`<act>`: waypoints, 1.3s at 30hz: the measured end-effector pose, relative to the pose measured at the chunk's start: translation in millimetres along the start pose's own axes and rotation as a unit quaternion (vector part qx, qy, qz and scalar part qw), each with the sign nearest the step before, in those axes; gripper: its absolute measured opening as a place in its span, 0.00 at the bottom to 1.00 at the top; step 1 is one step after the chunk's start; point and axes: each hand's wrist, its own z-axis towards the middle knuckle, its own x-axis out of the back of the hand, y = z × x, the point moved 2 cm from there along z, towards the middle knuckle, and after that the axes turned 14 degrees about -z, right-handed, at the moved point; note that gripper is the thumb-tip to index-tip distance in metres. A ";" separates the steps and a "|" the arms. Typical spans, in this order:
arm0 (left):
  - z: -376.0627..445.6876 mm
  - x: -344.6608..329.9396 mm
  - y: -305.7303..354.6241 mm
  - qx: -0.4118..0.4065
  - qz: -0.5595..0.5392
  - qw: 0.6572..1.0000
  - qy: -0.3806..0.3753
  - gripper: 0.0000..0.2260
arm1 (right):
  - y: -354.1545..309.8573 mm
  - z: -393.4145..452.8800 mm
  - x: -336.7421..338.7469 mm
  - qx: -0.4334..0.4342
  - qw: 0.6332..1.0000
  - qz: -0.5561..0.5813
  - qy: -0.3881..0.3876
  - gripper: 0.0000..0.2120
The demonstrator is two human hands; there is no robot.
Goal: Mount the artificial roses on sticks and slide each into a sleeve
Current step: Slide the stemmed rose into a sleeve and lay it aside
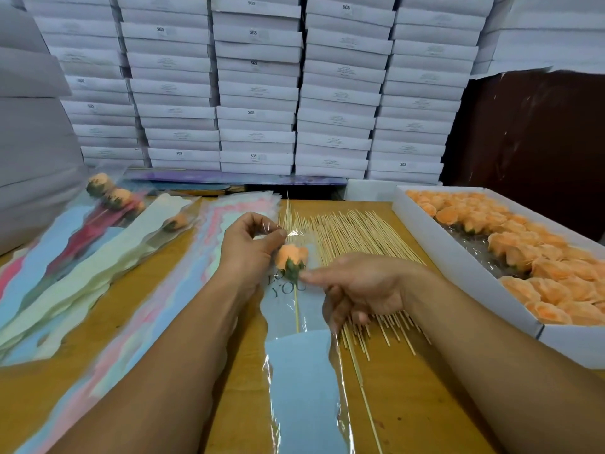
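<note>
I judge I'm mid-sleeving: the peach rose (pixel 292 255), already on its thin stick (pixel 297 309), sits inside the clear sleeve (pixel 301 371) at table centre. My left hand (pixel 250 245) pinches the crinkly film mouth at the rose's eleven o'clock; my right hand (pixel 357 286) pinches the green calyx with thumb and forefinger, its other fingers curled. Next I'd seat the bloom and let go. Loose bamboo sticks (pixel 353 234) fan at one o'clock, and the box of soft roses (pixel 510 253) lies at three.
</note>
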 end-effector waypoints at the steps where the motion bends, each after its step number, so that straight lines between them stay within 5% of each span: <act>1: 0.6 0.6 -0.2 -0.010 0.012 1.000 0.009 0.10 | 2.6 -4.1 -5.2 0.011 1.000 0.004 -0.023 0.30; 5: 1.7 2.9 0.2 -0.045 0.036 0.998 0.030 0.10 | 3.3 -14.7 -18.4 0.053 0.996 0.028 -0.064 0.22; 13: 2.3 1.4 4.7 -0.070 0.050 0.994 0.070 0.11 | 1.1 -5.7 -25.8 0.056 0.997 0.052 -0.017 0.14; 16: -0.8 0.9 4.8 -0.098 0.141 0.983 0.067 0.13 | 2.8 -3.7 -25.9 0.050 0.997 0.065 -0.014 0.08; 20: -0.9 -6.4 19.8 -0.190 0.391 0.896 0.089 0.22 | 5.5 -2.4 -20.3 0.049 0.995 0.082 0.032 0.12; 23: -2.9 -20.4 31.9 -0.234 0.527 0.815 0.060 0.18 | 6.5 -1.3 -15.6 0.063 0.990 0.097 0.076 0.08; 31: -5.7 -50.8 36.1 0.001 0.556 0.825 -0.105 0.13 | 14.8 6.0 -3.5 0.078 0.972 0.130 0.178 0.06; 35: -19.0 -41.8 35.4 0.127 0.486 0.850 -0.156 0.23 | 17.0 6.8 0.5 0.083 0.962 0.152 0.211 0.06; 39: -35.2 -18.7 33.0 0.240 0.343 0.893 -0.167 0.21 | 18.3 5.2 6.3 0.087 0.952 0.164 0.242 0.07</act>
